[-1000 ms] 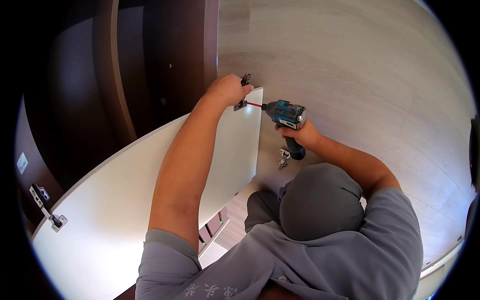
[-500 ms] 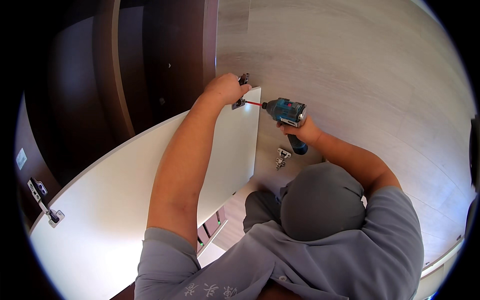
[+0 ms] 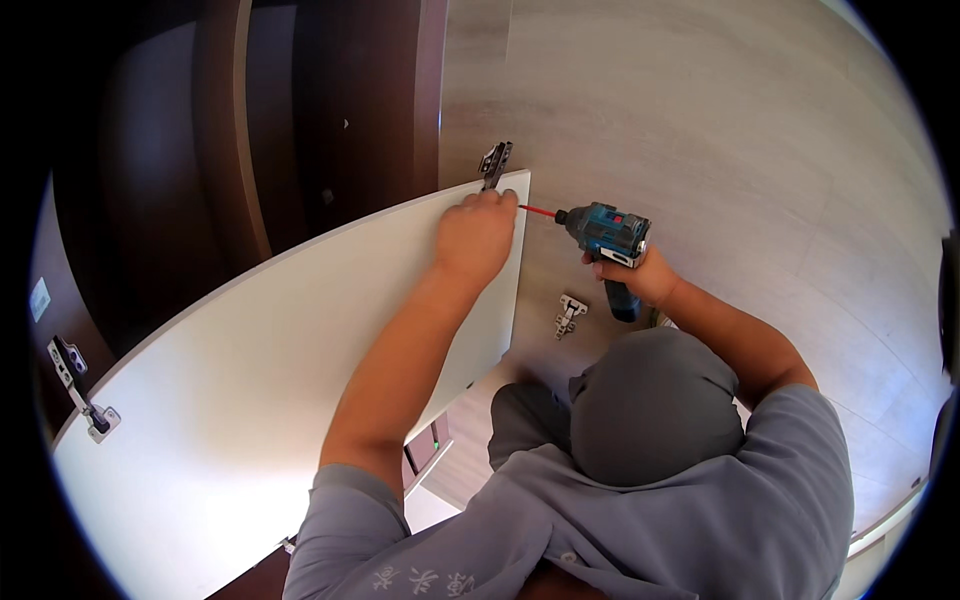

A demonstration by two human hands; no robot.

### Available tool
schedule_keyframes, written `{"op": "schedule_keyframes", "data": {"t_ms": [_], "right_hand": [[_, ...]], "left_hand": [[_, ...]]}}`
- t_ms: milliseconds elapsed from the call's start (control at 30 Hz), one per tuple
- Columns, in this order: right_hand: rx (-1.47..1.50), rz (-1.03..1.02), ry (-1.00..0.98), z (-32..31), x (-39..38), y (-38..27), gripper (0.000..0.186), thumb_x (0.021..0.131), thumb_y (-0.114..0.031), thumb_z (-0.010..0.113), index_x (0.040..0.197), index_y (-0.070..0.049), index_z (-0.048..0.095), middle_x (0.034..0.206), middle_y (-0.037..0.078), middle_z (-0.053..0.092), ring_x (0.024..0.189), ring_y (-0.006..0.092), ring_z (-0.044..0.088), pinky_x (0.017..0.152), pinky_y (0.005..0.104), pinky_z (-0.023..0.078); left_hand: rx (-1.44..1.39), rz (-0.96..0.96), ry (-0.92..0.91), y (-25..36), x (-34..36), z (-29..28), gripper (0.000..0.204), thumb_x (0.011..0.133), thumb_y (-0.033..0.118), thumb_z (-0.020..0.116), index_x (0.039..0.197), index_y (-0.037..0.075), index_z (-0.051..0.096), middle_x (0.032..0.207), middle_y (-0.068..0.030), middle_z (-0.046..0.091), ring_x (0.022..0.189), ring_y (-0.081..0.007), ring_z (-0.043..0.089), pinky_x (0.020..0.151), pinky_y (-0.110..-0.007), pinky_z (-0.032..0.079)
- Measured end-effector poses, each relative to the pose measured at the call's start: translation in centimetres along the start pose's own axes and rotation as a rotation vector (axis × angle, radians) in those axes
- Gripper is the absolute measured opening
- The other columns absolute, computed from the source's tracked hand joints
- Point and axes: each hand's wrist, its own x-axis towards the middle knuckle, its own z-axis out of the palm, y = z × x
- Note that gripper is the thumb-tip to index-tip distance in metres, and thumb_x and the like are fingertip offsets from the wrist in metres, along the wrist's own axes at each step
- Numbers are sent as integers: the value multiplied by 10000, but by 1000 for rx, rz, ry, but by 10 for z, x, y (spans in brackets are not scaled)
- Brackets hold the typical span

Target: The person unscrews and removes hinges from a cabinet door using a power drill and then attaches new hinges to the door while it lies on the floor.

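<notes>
A white cabinet door panel (image 3: pixel 230 330) stands on a slant across my left side. At its far corner my left hand (image 3: pixel 475 235) covers the base of a metal hinge (image 3: pixel 495 165), whose arm sticks up past the panel edge. The left fingers are bent together there, and what they grip is hidden. In my right hand (image 3: pixel 650 275) is a blue and black impact driver (image 3: pixel 610 235), held by its handle. Its long red screwdriver bit (image 3: pixel 538 211) points left, the tip close beside my left fingertips.
A second hinge (image 3: pixel 83 390) is fixed at the panel's near left end. Another loose hinge (image 3: pixel 570 315) lies below the driver. Dark brown cabinet compartments (image 3: pixel 340 100) stand beyond the panel, and a pale wood-grain surface (image 3: pixel 720 130) spreads to the right.
My left hand has shifted from the hinge arm down onto its base, baring the arm. The driver has moved right, drawing its bit away from the hinge.
</notes>
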Motion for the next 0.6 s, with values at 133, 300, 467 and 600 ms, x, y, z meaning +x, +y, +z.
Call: {"op": "schedule_keyframes", "data": {"t_ms": [133, 300, 467, 600], "right_hand": [[-34, 12, 28, 2, -2, -3, 367, 897, -28, 741, 1254, -53, 659, 1101, 50, 728, 932, 129, 661, 852, 326, 562], [-105, 47, 55, 6, -8, -16, 364, 881, -4, 763, 1230, -46, 670, 1087, 50, 731, 978, 136, 674, 855, 329, 577], [-66, 21, 42, 4, -6, -11, 359, 883, -10, 766, 1227, -46, 670, 1088, 48, 731, 980, 137, 675, 859, 329, 579], [-51, 10, 39, 3, -5, -10, 365, 885, -13, 770, 1233, -52, 669, 1086, 39, 730, 984, 137, 673, 859, 333, 576]], "left_hand": [[292, 97, -17, 2, 13, 25, 126, 810, 111, 692, 918, 61, 733, 867, -21, 709, 824, -185, 700, 642, -355, 562], [351, 64, -208, -20, 29, 31, 75, 815, 108, 698, 861, 98, 757, 870, -27, 712, 856, -197, 716, 651, -351, 560], [271, 125, -211, -37, 23, 42, 83, 842, 118, 696, 904, 119, 751, 924, -42, 722, 895, -220, 726, 682, -363, 568], [2, 85, -181, -32, 18, 16, 109, 907, 86, 629, 978, 105, 711, 931, -47, 717, 871, -221, 715, 674, -366, 567]]}}
